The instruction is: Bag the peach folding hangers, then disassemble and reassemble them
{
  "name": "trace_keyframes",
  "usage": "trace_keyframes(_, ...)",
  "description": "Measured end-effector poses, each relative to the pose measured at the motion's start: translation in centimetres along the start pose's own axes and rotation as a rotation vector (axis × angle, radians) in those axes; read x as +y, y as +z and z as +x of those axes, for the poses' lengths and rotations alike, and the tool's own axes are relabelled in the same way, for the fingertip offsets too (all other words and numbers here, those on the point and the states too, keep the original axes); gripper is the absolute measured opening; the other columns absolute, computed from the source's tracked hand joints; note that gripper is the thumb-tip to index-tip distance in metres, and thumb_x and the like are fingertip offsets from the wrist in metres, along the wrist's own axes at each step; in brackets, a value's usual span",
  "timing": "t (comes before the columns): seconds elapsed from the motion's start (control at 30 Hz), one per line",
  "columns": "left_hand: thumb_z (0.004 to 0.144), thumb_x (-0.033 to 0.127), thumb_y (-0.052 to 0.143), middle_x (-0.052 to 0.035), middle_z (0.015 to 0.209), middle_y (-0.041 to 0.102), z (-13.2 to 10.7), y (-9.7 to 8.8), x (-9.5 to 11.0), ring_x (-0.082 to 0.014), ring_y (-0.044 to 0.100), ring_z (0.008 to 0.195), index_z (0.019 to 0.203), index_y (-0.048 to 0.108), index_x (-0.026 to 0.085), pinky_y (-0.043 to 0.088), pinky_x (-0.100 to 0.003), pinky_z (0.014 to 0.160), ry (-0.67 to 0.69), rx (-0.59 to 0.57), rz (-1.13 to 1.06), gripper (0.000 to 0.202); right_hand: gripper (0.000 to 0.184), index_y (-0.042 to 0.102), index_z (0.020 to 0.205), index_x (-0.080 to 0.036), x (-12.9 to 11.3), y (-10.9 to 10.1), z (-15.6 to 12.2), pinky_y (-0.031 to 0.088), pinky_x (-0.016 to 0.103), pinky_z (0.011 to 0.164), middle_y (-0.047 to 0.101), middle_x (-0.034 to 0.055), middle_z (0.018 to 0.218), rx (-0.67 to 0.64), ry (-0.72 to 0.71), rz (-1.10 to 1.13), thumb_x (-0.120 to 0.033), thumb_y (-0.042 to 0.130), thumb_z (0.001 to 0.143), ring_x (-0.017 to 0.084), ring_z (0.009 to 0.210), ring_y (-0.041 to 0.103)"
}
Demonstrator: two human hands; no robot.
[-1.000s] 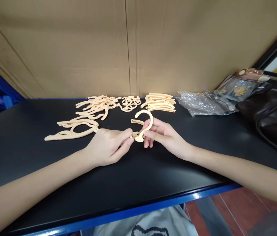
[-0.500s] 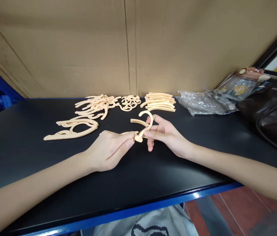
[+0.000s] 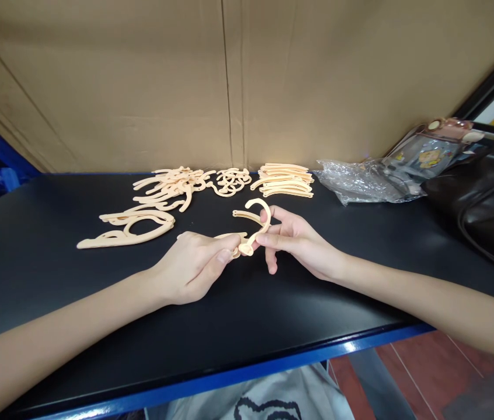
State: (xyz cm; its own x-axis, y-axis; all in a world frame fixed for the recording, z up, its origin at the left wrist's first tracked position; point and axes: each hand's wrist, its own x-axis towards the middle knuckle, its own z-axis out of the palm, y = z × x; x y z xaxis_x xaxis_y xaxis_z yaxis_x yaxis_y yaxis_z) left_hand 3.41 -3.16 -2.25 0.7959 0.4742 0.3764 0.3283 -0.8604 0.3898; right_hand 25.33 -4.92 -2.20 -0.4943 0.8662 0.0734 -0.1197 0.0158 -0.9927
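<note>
My right hand (image 3: 293, 240) pinches a cream plastic hook piece (image 3: 257, 217) by its stem, its curved top pointing up. My left hand (image 3: 194, 265) is closed round a flat cream hanger piece (image 3: 228, 237), whose end meets the foot of the hook between my two hands. Both hands hover just above the black table (image 3: 229, 315) near its middle.
Assembled cream hangers (image 3: 129, 228) lie at the left. Behind are a heap of hanger arms (image 3: 169, 188), a cluster of hooks (image 3: 232, 182) and a neat stack of curved pieces (image 3: 284, 180). Crumpled clear plastic bags (image 3: 361, 182) and a dark handbag (image 3: 487, 198) sit at the right. Cardboard walls the back.
The hook has tilted lower and leans more towards my left hand. My right fingers have shifted along its stem. My left hand's piece now shows more between the fingers.
</note>
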Motion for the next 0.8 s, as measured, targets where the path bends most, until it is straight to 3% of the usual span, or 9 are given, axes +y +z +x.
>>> trace_keyframes(0.5, 0.096, 0.021, 0.029, 0.008, 0.056, 0.037, -0.07, 0.07, -0.06, -0.0093, 0.035, 0.041, 0.083, 0.042, 0.021, 0.025, -0.021, 0.043, 0.075, 0.015, 0.118, 0.019, 0.022, 0.041, 0.089, -0.022, 0.36, -0.07, 0.08, 0.046, 0.026, 0.061, 0.071, -0.004, 0.08, -0.049, 0.005, 0.011, -0.024, 0.063, 0.087, 0.009, 0.048, 0.062)
trace_keyframes(0.8, 0.094, 0.033, 0.038, 0.0089, 0.05, 0.037, 0.01, 0.29, -0.24, -0.0088, 0.039, 0.038, 0.08, 0.043, 0.021, 0.025, -0.02, 0.042, 0.118, 0.048, 0.229, 0.019, 0.025, 0.041, 0.09, -0.022, 0.47, -0.02, 0.11, 0.047, 0.025, 0.058, 0.072, -0.0033, 0.081, -0.057, 0.03, 0.008, -0.029, 0.065, 0.086, 0.01, 0.048, 0.063)
